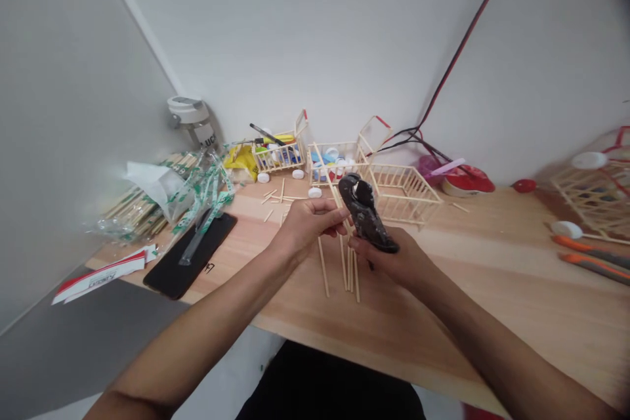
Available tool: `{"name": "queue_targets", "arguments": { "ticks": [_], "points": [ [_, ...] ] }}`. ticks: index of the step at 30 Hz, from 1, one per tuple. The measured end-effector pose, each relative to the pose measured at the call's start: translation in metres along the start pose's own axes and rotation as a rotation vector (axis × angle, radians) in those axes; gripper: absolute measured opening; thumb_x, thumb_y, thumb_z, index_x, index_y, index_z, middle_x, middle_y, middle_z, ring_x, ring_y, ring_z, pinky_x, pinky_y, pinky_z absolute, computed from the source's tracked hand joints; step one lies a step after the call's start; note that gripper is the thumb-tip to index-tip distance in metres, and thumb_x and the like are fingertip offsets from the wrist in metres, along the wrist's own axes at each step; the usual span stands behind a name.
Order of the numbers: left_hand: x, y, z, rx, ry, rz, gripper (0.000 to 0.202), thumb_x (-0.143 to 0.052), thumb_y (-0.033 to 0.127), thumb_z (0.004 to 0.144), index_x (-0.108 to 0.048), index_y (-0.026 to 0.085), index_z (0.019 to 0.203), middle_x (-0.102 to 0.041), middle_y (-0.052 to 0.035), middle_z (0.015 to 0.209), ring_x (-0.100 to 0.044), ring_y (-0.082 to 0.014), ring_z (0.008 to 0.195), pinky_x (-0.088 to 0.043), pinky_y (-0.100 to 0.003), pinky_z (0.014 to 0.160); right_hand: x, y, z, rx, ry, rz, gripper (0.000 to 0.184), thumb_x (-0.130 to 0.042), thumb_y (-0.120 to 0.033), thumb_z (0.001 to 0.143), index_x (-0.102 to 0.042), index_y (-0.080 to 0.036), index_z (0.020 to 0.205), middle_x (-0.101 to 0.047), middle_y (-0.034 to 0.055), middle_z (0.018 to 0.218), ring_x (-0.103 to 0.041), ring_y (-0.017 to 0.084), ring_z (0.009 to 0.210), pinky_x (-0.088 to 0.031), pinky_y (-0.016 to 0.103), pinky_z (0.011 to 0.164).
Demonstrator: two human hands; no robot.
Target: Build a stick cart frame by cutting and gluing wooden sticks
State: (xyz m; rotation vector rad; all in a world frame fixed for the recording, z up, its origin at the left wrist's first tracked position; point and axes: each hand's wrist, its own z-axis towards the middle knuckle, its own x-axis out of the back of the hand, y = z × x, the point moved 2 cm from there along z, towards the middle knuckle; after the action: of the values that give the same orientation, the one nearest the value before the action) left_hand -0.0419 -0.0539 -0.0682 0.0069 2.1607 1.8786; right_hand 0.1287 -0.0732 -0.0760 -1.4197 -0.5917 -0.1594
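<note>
My left hand (317, 220) is closed in a pinch on a thin wooden stick (325, 167) that slants up toward the back of the table. My right hand (391, 252) is wrapped round a black hand cutter (367, 216), its hooked jaws pointing up and left, close to the left fingertips. Several more wooden sticks (344, 269) show below the hands; whether the fingers touch them is hard to tell. Just behind the cutter stands an open wooden-stick basket (406, 193). Beyond the left hand lie short cut pieces (270, 198) of stick.
Two small stick carts stand at the back, a left one (280, 157) and a middle one (335, 164) holding bottle caps. Bagged sticks (142, 197), a black phone (189, 256) and a jar (194, 121) are left. Right are a red-lidded tub (467, 180) and orange-grey handles (595, 256).
</note>
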Motion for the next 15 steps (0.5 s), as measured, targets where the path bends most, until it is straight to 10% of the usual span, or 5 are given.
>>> {"name": "queue_targets", "arguments": {
  "ticks": [15],
  "points": [
    [0.003,0.009,-0.003,-0.031,-0.097,-0.031,0.044,-0.085,0.05,0.06,-0.067,0.01,0.065,-0.06,0.0006,0.058,-0.049,-0.0052,0.052,-0.034,-0.021,0.055,0.004,-0.006,-0.006,-0.085,-0.173,0.0,0.044,-0.055,-0.062,0.082,-0.054,-0.021,0.067,-0.058,0.0031,0.063,-0.054,0.018,0.061,-0.043,0.031,0.056]
  ]
}}
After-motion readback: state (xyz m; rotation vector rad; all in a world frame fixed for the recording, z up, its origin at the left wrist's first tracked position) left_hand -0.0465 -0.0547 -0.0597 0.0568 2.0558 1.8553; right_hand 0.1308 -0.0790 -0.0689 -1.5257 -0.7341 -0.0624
